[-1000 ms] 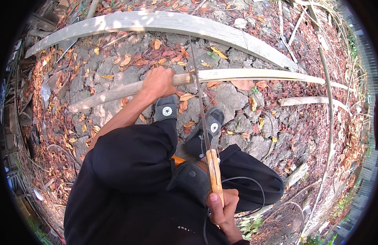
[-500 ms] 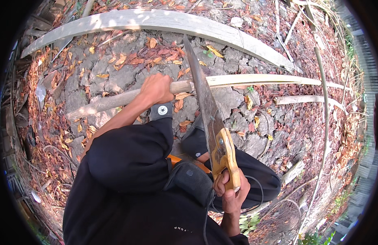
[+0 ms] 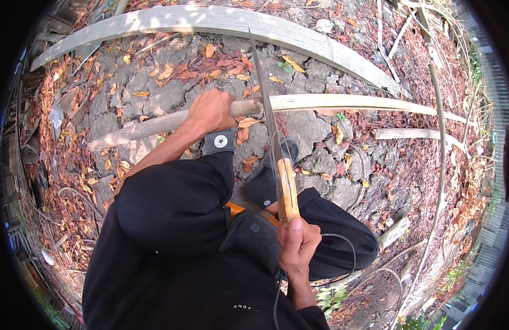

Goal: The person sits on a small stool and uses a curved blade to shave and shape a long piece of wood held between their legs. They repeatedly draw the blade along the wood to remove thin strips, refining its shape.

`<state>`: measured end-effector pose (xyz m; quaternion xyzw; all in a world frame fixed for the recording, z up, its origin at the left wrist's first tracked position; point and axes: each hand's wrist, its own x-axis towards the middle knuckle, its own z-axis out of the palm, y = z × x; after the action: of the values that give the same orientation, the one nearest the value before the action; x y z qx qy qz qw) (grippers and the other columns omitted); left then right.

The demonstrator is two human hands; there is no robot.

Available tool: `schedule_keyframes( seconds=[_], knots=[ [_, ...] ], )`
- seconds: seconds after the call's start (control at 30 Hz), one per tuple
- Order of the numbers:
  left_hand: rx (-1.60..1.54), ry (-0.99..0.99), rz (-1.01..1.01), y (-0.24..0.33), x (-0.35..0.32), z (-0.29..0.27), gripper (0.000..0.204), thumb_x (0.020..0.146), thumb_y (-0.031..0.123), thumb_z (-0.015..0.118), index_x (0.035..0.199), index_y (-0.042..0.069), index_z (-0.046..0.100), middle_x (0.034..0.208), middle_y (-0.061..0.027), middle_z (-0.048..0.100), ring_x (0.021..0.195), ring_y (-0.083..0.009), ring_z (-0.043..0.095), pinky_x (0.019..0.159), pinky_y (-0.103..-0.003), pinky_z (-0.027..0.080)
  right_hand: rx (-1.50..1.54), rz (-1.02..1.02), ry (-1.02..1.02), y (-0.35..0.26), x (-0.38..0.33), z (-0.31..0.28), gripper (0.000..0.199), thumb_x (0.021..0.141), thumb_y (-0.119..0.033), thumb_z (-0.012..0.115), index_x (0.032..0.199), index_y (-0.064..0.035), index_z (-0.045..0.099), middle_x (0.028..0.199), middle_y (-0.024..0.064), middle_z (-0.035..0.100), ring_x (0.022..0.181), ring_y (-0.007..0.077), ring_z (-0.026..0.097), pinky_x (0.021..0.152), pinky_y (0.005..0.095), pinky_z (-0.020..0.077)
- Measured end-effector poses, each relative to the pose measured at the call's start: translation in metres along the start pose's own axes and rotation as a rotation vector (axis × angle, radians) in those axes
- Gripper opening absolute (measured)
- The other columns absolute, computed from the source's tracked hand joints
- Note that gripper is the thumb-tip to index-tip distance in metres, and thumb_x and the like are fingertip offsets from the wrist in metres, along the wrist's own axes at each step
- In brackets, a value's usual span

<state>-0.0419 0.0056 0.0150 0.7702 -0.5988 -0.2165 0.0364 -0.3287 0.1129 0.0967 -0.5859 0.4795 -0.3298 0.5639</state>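
1. The person wears black trousers [image 3: 172, 203] and a black top [image 3: 199, 297] with small white print near the hem.
2. Black shoes [image 3: 218, 142], with a round white emblem on the ankle.
3. The forearms are bare, no sleeves over them.
4. A dark pouch [image 3: 251, 236] with an orange strap, and a thin black cable [image 3: 342, 258].

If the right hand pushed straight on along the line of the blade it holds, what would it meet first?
Most likely the long pale pole gripped by the left hand: the right hand aims the long knife across it. Depth is unclear; the blade may already be touching it.
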Motion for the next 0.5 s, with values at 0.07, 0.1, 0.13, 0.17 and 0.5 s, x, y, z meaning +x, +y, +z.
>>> schedule_keyframes(
  seconds=[0.07, 0.1, 0.13, 0.17, 0.5],
  knots=[
    [-0.018, -0.045, 0.043, -0.003, -0.008, 0.010, 0.036, 0.058, 0.008, 0.063, 0.092, 0.004, 0.075, 0.075, -0.0276, 0.067, 0.076, -0.0444, 0.067, 0.073, -0.049, 0.054, 0.087, 0.038, 0.056, 0.006, -0.021, 0.002, 0.052, 0.103, -0.029, 0.044, 0.059, -0.0017, 0.045, 0.047, 0.0022, 0.042, 0.040, 0.0109, 0.040, 0.042, 0.0277, 0.0281],
    [-0.013, -0.005, 0.041, -0.005, -0.001, 0.008, 0.036, 0.058, 0.008, 0.063, 0.092, 0.004, 0.074, 0.076, -0.0275, 0.067, 0.076, -0.0444, 0.067, 0.073, -0.049, 0.054, 0.064, 0.015, 0.089, 0.002, -0.029, 0.004, 0.057, 0.104, -0.032, 0.042, 0.056, -0.0031, 0.040, 0.046, 0.0015, 0.038, 0.038, 0.0095, 0.034, 0.040, 0.0264, 0.0238],
    [-0.004, 0.028, 0.023, -0.009, 0.003, 0.004, 0.036, 0.058, 0.008, 0.063, 0.092, 0.004, 0.074, 0.076, -0.0275, 0.067, 0.076, -0.0443, 0.067, 0.073, -0.049, 0.054, 0.058, 0.019, 0.076, -0.006, -0.044, -0.002, 0.058, 0.104, -0.035, 0.043, 0.055, -0.0036, 0.038, 0.045, 0.0014, 0.036, 0.037, 0.0099, 0.032, 0.039, 0.0265, 0.0235],
    [0.003, 0.065, 0.005, -0.012, 0.005, 0.002, 0.036, 0.058, 0.008, 0.063, 0.092, 0.004, 0.074, 0.076, -0.0274, 0.067, 0.075, -0.0443, 0.067, 0.073, -0.050, 0.054, 0.048, 0.019, 0.064, -0.013, -0.052, -0.008, 0.059, 0.104, -0.037, 0.043, 0.055, -0.0042, 0.037, 0.045, 0.0013, 0.035, 0.036, 0.0103, 0.030, 0.038, 0.0266, 0.0231],
    [0.029, 0.080, 0.003, -0.010, 0.006, -0.003, 0.041, 0.059, 0.007, 0.062, 0.097, 0.005, 0.075, 0.074, -0.0271, 0.067, 0.073, -0.0434, 0.067, 0.072, -0.048, 0.055, 0.224, 0.145, 0.030, -0.025, -0.023, -0.016, 0.049, 0.102, -0.024, 0.045, 0.059, -0.0011, 0.045, 0.047, 0.0008, 0.043, 0.039, 0.0092, 0.039, 0.042, 0.0274, 0.0272]
  ],
)
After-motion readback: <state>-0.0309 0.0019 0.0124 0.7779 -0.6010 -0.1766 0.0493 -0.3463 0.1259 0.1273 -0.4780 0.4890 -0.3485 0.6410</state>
